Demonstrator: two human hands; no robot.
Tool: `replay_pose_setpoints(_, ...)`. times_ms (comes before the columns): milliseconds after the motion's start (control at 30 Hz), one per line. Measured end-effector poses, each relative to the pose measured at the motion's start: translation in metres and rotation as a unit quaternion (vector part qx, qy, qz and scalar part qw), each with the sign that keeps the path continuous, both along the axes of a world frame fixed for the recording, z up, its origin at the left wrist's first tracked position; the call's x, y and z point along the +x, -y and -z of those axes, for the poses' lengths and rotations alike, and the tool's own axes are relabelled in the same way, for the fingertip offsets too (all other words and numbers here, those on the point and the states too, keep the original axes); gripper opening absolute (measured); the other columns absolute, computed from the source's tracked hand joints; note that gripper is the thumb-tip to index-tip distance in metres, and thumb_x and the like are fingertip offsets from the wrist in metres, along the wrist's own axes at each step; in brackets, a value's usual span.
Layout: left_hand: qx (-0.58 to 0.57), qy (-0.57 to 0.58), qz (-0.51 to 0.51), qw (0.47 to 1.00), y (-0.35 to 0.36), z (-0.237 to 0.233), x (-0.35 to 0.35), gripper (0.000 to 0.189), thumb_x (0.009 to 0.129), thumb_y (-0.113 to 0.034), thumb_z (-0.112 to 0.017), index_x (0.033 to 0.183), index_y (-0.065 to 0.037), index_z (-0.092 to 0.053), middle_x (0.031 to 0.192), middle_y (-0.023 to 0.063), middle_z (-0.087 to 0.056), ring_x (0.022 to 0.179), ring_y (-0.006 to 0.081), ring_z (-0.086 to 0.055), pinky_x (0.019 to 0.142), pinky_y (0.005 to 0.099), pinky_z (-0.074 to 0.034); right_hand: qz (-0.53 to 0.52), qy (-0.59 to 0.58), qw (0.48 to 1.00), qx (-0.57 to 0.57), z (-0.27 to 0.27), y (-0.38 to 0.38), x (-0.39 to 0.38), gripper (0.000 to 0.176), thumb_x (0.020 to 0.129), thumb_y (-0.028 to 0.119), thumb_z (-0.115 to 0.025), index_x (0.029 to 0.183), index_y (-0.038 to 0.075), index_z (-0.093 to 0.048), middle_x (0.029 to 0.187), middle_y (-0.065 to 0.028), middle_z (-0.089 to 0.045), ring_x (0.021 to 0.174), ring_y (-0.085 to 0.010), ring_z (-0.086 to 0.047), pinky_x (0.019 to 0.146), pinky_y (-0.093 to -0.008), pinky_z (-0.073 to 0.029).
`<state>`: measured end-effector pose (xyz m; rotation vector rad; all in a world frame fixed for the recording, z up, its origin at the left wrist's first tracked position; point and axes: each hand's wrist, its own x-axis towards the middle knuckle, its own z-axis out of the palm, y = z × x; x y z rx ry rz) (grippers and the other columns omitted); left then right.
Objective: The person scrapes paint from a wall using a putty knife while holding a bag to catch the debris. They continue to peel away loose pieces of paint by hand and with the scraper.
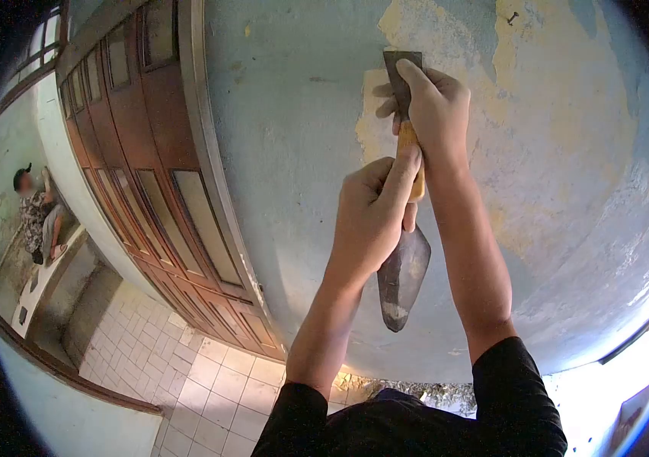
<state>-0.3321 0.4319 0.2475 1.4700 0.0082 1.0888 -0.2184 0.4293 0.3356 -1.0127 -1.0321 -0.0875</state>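
Note:
My left hand [370,206] is closed around the yellowish wooden handle [409,139] of a scraper. Its dark, flat blade [395,67] points up against the wall. Higher up, my right hand [442,107] grips the scraper near the blade, thumb pressed on the metal and fingers behind it. Below my left hand hangs a pointed trowel blade [404,278], dark grey with a pale patch near the tip; how it joins what I hold is hidden by my fingers. Around the scraper, the wall [302,152] has blue-green paint partly gone, showing yellow and whitish layers.
A nail [513,17] sticks out of the wall at upper right. To the left stand brown panelled doors [164,129] with glass panes. White floor tiles [218,381] lie below, with debris along the wall's foot. Another person [39,213] sits on a ledge at far left.

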Motion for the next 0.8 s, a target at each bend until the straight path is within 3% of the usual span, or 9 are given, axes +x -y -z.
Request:
replay_pose_setpoints(167, -0.019, -0.025, 0.001, 0.999, 0.003, 0.019, 0.001, 0.055, 0.107, -0.048, -0.056, 0.068, -0.008, -0.057, 0.055, -0.0022, -0.048, 0.050, 0.0075, -0.042, 0.049, 0.0275, -0.030, -0.027, -0.026, 0.999, -0.018, 0.018, 0.008, -0.007, 0.030, 0.101, 0.019, -0.061, 0.095, -0.010, -0.071, 0.077, -0.0187, -0.073, 0.051, -0.0172, -0.066, 0.042, -0.0293, -0.047)
replay_pose_setpoints(300, 0.004, -0.007, -0.032, 0.999, -0.003, -0.012, -0.006, 0.054, 0.106, -0.047, -0.057, 0.067, -0.010, -0.054, 0.055, -0.0012, -0.047, 0.050, 0.0073, -0.042, 0.050, 0.0277, -0.030, -0.007, -0.003, 1.000, 0.003, -0.004, -0.004, -0.003, 0.029, 0.100, 0.018, -0.063, 0.092, -0.009, -0.072, 0.075, -0.0179, -0.073, 0.052, -0.0184, -0.067, 0.042, -0.0294, -0.046)
replay_pose_setpoints(500, -0.053, -0.022, -0.025, 0.998, 0.009, 0.022, -0.005, 0.054, 0.107, -0.041, -0.059, 0.066, -0.006, -0.055, 0.054, -0.0010, -0.048, 0.047, 0.0078, -0.045, 0.045, 0.0286, -0.033, -0.013, -0.005, 0.999, -0.053, 0.030, -0.003, 0.005, 0.029, 0.101, 0.017, -0.061, 0.095, -0.009, -0.072, 0.074, -0.0154, -0.073, 0.054, -0.0175, -0.068, 0.042, -0.0300, -0.047)
replay_pose_setpoints(567, -0.040, -0.011, -0.045, 0.998, 0.001, 0.018, -0.002, 0.056, 0.107, -0.043, -0.059, 0.065, -0.006, -0.054, 0.054, -0.0014, -0.048, 0.048, 0.0075, -0.045, 0.045, 0.0282, -0.032, 0.026, 0.045, 0.999, 0.013, 0.027, -0.017, 0.012, 0.033, 0.097, 0.016, -0.063, 0.081, -0.011, -0.072, 0.068, -0.0166, -0.072, 0.056, -0.0199, -0.069, 0.048, -0.0346, -0.053)
replay_pose_setpoints(600, -0.022, -0.035, -0.072, 0.997, -0.004, 0.013, -0.003, 0.058, 0.105, -0.053, -0.057, 0.065, -0.010, -0.054, 0.057, -0.0021, -0.048, 0.050, 0.0083, -0.041, 0.050, 0.0281, -0.030, 0.006, 0.027, 0.999, -0.029, 0.012, -0.011, 0.000, 0.029, 0.101, 0.016, -0.059, 0.097, -0.010, -0.071, 0.078, -0.0172, -0.074, 0.057, -0.0182, -0.070, 0.042, -0.0302, -0.048)
replay_pose_setpoints(700, -0.007, -0.010, -0.052, 0.999, -0.012, -0.006, -0.010, 0.060, 0.105, -0.054, -0.056, 0.064, -0.010, -0.054, 0.054, -0.0020, -0.046, 0.050, 0.0083, -0.041, 0.050, 0.0284, -0.029, -0.029, -0.026, 0.999, -0.008, -0.007, -0.012, -0.016, 0.028, 0.101, 0.016, -0.060, 0.095, -0.009, -0.071, 0.078, -0.0178, -0.074, 0.056, -0.0189, -0.070, 0.042, -0.0303, -0.048)
replay_pose_setpoints(800, -0.034, -0.027, -0.033, 0.999, -0.002, 0.014, -0.015, 0.057, 0.107, -0.045, -0.058, 0.064, -0.007, -0.055, 0.053, -0.0009, -0.048, 0.048, 0.0074, -0.043, 0.047, 0.0281, -0.030, -0.024, -0.016, 0.999, -0.020, 0.017, -0.003, -0.018, 0.029, 0.099, 0.013, -0.059, 0.090, -0.012, -0.070, 0.073, -0.0191, -0.072, 0.055, -0.0218, -0.070, 0.046, -0.0338, -0.052)
